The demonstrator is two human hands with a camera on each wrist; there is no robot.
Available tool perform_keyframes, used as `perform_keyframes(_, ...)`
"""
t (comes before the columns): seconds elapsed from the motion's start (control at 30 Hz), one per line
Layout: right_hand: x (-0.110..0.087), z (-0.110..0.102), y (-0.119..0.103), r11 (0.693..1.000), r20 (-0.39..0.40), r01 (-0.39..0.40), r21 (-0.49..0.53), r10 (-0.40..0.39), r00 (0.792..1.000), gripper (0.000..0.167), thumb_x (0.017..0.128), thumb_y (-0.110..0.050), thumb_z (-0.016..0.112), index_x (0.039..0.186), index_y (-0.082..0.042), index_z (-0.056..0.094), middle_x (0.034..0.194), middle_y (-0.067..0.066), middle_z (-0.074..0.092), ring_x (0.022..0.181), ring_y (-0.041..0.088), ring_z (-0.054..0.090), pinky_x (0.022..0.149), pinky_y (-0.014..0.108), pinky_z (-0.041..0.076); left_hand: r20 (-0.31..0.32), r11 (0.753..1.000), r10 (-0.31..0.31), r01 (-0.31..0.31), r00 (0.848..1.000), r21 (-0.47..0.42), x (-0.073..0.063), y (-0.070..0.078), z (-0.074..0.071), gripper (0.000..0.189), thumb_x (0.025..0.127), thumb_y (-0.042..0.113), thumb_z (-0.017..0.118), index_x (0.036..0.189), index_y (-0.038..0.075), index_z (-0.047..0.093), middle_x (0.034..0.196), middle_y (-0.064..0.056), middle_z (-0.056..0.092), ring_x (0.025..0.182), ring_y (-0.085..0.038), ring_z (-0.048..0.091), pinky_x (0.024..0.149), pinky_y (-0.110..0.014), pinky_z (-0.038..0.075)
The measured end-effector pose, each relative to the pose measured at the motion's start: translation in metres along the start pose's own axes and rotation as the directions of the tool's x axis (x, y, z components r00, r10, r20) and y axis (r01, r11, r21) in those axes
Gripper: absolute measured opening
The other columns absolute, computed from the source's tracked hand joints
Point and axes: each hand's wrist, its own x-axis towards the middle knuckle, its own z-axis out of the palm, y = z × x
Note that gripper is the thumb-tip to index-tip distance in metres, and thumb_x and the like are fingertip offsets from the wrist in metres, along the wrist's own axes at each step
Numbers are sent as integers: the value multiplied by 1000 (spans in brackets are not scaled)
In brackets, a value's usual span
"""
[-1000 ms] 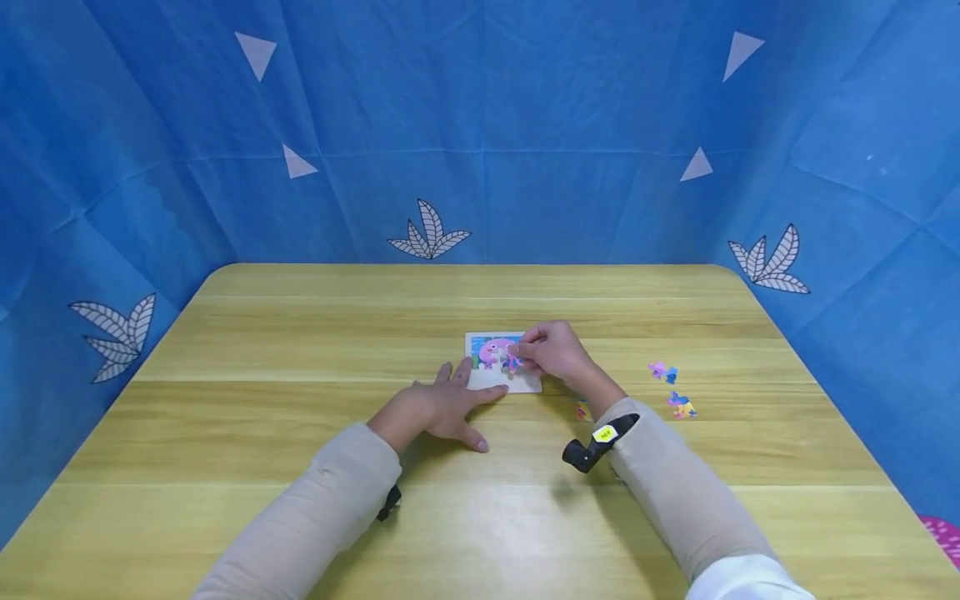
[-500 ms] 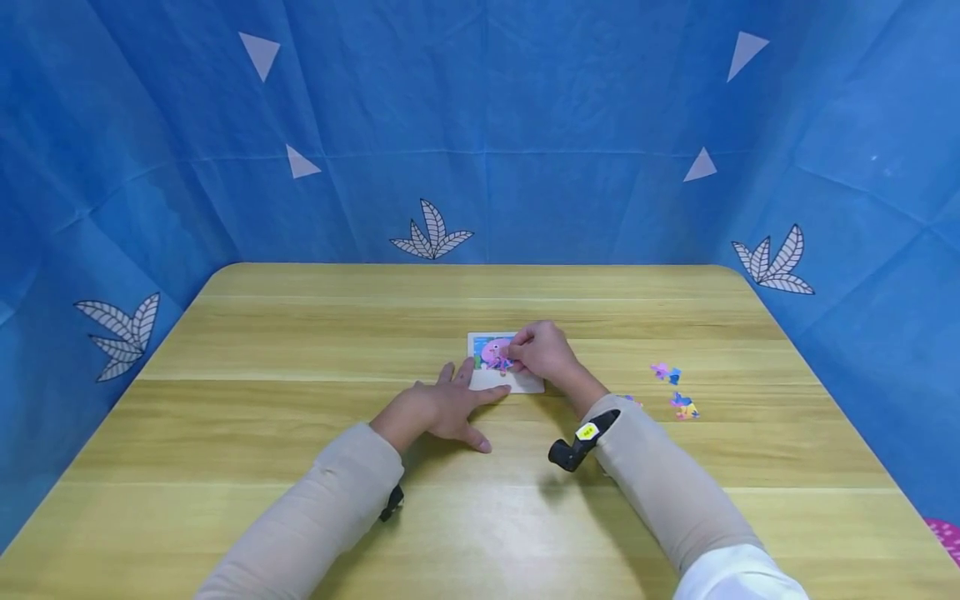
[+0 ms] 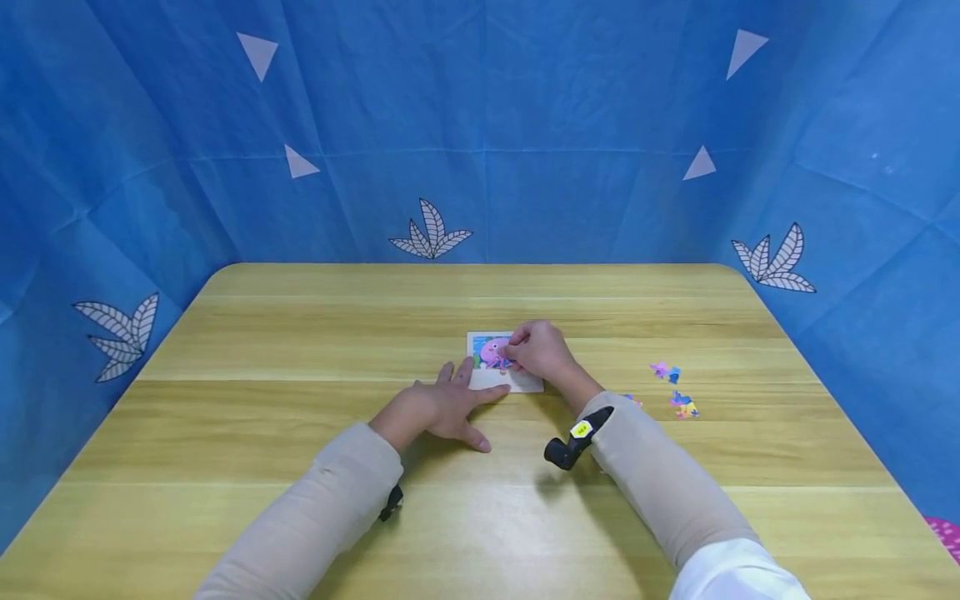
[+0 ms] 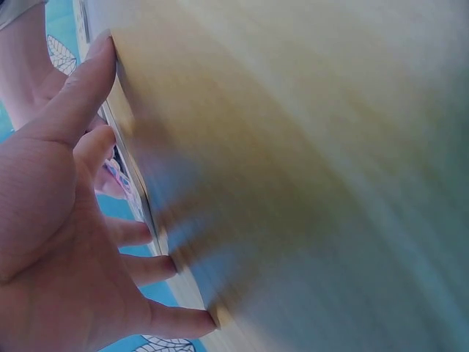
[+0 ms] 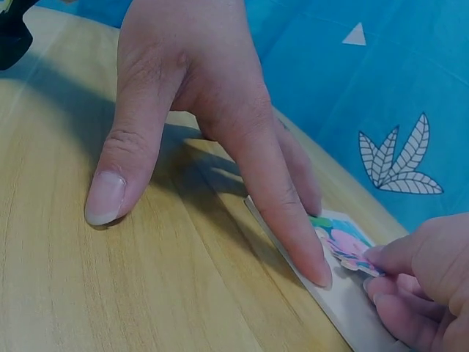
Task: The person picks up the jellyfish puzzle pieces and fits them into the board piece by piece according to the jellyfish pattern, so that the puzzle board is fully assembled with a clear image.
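A small white-framed jigsaw puzzle board (image 3: pixel 527 384) lies mid-table, its upper part showing a pink cartoon figure on blue and its lower strip bare white. My left hand (image 3: pixel 447 408) is spread, with fingers resting at the board's left and front edges; in the right wrist view its index finger (image 5: pixel 293 220) lies on the white border. Over the picture's right part, my right hand (image 3: pixel 547 352) pinches a jigsaw piece (image 5: pixel 359 267) between thumb and fingers, low against the board. The fingers hide part of that piece and the picture's right side.
Loose jigsaw pieces (image 3: pixel 665 372) lie to the right on the wooden table (image 3: pixel 300 333). A cluster of pieces (image 3: pixel 684 405) sits nearer, and another piece (image 3: pixel 632 400) shows partly behind the right sleeve. A blue curtain (image 3: pixel 525 100) stands behind the table.
My right hand has moved slightly left over the picture, bringing the jigsaw piece to the gap beside the pink figure. My left hand stays in place on the board.
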Motion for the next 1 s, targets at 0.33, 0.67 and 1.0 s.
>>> perform_keyframes(0.33,2,-2,-4,995,20,25,-101,-23,1000,20,85,-23,72,83,-6,61,67,4,62,55,11,57,48,22,44,-12,1000,16,-16,1000,17,1,-2,1,83,79,62,62,146,50,15,158,-15,-11,143,-44,-3,98,-74,20)
perform_keyframes(0.67,6,-5,-5,994,64,5,-111,2,998,22,85,-24,72,85,-5,60,70,6,62,55,11,58,48,22,47,-11,1000,14,-13,1000,19,0,-2,1,83,78,62,62,146,50,15,158,-15,-12,143,-44,-3,98,-74,20)
perform_keyframes(1.0,9,-5,-1,997,70,11,-76,-6,998,24,83,-23,73,85,-4,59,69,6,61,54,11,57,48,22,48,-4,1000,8,-8,1000,-2,-1,-1,0,83,78,62,62,146,50,16,158,-14,-13,143,-43,-5,99,-74,17)
